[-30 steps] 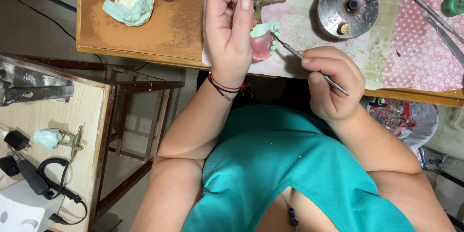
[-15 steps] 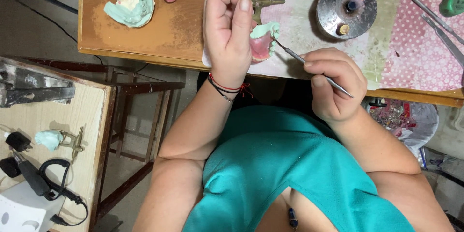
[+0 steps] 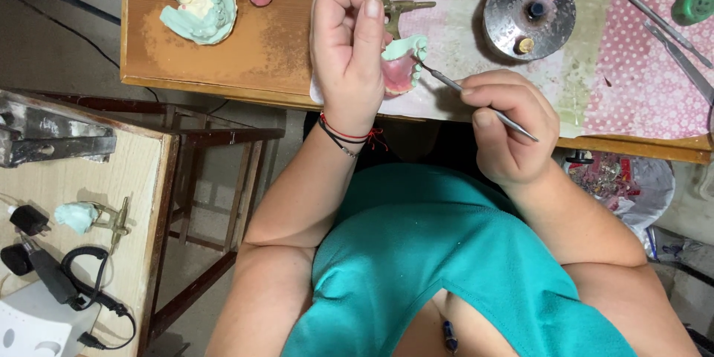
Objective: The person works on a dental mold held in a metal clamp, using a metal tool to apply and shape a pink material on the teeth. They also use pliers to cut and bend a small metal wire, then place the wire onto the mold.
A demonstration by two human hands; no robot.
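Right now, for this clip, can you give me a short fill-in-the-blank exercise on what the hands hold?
1. The left hand holds a pink and ____ denture model.
2. The right hand holds a thin ____ tool whose tip meets the model.
3. The small burner stands on the ____ cloth.

Missing words: green; metal; dotted

Pink-and-green denture model (image 3: 401, 67), slim metal tool (image 3: 476, 102)

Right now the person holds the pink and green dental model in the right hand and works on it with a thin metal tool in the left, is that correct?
Not quite: the hands are swapped. The head view shows the left hand holding the dental model and the right hand working the thin metal tool.
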